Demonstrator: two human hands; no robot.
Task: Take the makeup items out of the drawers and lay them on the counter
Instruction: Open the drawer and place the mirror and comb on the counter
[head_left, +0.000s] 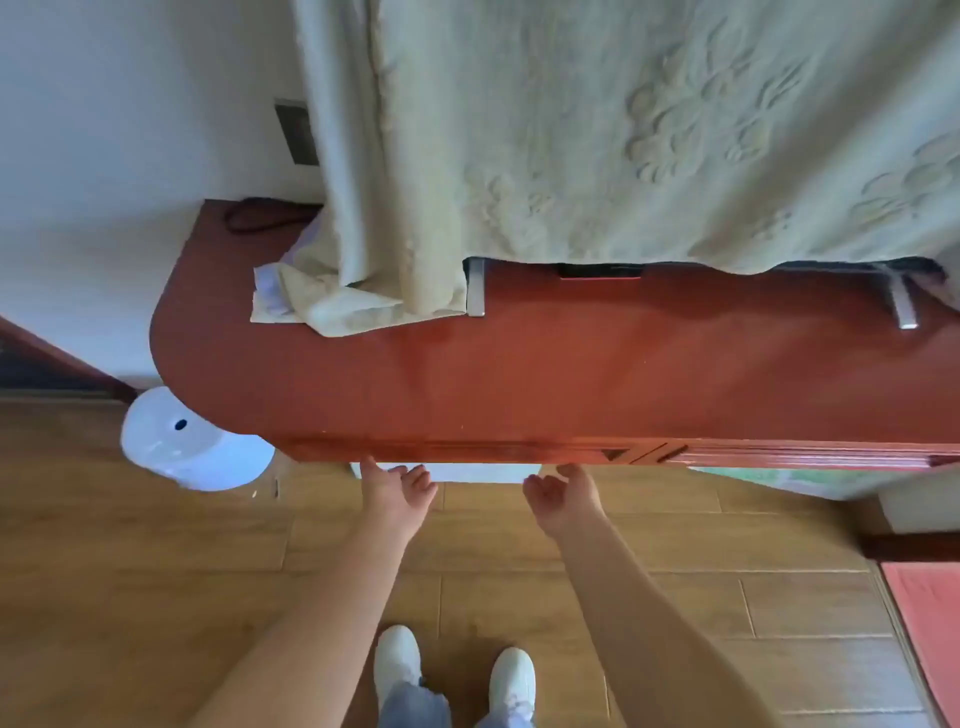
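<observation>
Pale embossed cloth (623, 130) hanging across upper frame, spilling onto counter (519, 374) back, metal feet (476, 291) showing below hem. White bin (182, 441) standing at left, below rounded corner. At counter front edge, mid-frame, left hand (397, 491) and right hand (563, 496) reaching in, fingers loosely curled, holding nothing. Under overhang, drawers and makeup items lying hidden. Wooden floor (156, 571), red mat (930, 623) lower right.

Red-brown wooden counter (571, 374), left end rounded; pale embossed cloth (623, 130) hangs above it; white wall (130, 156) behind its left end; wood-plank floor (156, 571) below; red mat (924, 623) lower right.
</observation>
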